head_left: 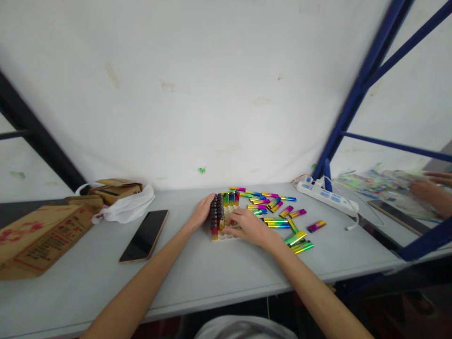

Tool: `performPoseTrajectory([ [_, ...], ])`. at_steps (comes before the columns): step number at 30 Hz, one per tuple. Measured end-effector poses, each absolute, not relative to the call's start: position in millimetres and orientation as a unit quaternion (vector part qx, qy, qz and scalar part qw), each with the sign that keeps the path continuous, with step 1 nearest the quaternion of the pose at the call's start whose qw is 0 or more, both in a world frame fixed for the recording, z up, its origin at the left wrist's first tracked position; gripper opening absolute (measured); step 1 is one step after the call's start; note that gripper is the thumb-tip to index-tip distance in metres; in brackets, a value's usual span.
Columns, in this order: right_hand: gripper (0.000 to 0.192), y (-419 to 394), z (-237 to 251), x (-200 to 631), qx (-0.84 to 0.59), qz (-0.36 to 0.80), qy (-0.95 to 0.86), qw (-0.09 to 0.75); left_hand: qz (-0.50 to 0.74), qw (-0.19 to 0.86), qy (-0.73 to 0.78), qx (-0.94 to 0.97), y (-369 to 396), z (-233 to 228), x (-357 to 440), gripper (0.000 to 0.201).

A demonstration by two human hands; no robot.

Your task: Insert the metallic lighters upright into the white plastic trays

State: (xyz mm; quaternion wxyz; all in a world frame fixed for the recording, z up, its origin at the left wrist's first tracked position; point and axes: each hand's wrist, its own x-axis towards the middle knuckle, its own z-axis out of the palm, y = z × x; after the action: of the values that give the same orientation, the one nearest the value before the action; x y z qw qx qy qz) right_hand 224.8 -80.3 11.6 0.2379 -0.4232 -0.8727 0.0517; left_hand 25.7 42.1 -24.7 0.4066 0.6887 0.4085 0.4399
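My left hand (204,210) cups the far-left side of a tray of lighters (221,217), fingers curled against its dark row. My right hand (249,226) lies over the tray's near right corner, fingers loosely bent on the lighter tops — whether it pinches one I cannot tell. The tray sits mid-desk (212,273). Just right of it, loose iridescent lighters (278,212) lie scattered flat. Further right is a white power strip (326,196). Left of my arms rest a phone (145,235), a white bag (127,207) and a cardboard box (38,238) — another person's hands (429,188) work at far right.
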Motion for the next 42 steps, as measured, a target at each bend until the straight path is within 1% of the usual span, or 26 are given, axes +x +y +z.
performPoseTrajectory([
  [1, 0.036, -84, 11, 229, -0.418, 0.049, -0.874, 0.242, 0.44, 0.41, 0.407, 0.688, 43, -25, 25, 0.06],
  [2, 0.042, -87, 11, 232, -0.417, 0.046, -0.875, 0.242, 0.44, 0.414, 0.405, 0.686, 43, -26, 25, 0.061],
  [5, 0.068, -96, 4, 237, -0.428, 0.031, -0.874, 0.226, 0.436, 0.422, 0.407, 0.683, 45, -28, 25, 0.063],
  [7, 0.072, -99, -1, 237, -0.441, 0.026, -0.871, 0.216, 0.434, 0.413, 0.415, 0.685, 45, -28, 24, 0.063],
  [12, 0.066, -99, 1, 240, -0.431, 0.031, -0.873, 0.225, 0.434, 0.403, 0.422, 0.686, 43, -24, 24, 0.064],
  [17, 0.033, -86, 22, 279, -0.46, 0.045, -0.846, 0.267, 0.436, 0.41, 0.417, 0.684, 42, -22, 24, 0.067],
  [23, 0.017, -28, 43, 339, -0.535, 0.017, -0.788, 0.303, 0.443, 0.406, 0.433, 0.672, 41, -19, 25, 0.067],
  [26, 0.014, 5, 46, 357, -0.555, 0.003, -0.773, 0.306, 0.444, 0.408, 0.432, 0.671, 41, -19, 24, 0.065],
  [30, 0.015, 30, 45, 367, -0.571, 0.009, -0.769, 0.287, 0.437, 0.413, 0.436, 0.669, 40, -20, 23, 0.066],
  [34, 0.02, 27, 35, 366, -0.53, 0.038, -0.806, 0.26, 0.421, 0.435, 0.449, 0.657, 39, -23, 20, 0.071],
  [37, 0.029, 18, 25, 362, -0.493, 0.051, -0.836, 0.238, 0.423, 0.44, 0.463, 0.642, 40, -25, 17, 0.073],
  [40, 0.037, 17, 20, 353, -0.475, 0.071, -0.852, 0.206, 0.422, 0.452, 0.469, 0.63, 39, -26, 16, 0.072],
  [42, 0.037, 22, 20, 343, -0.46, 0.085, -0.862, 0.194, 0.418, 0.452, 0.472, 0.631, 38, -25, 15, 0.069],
])
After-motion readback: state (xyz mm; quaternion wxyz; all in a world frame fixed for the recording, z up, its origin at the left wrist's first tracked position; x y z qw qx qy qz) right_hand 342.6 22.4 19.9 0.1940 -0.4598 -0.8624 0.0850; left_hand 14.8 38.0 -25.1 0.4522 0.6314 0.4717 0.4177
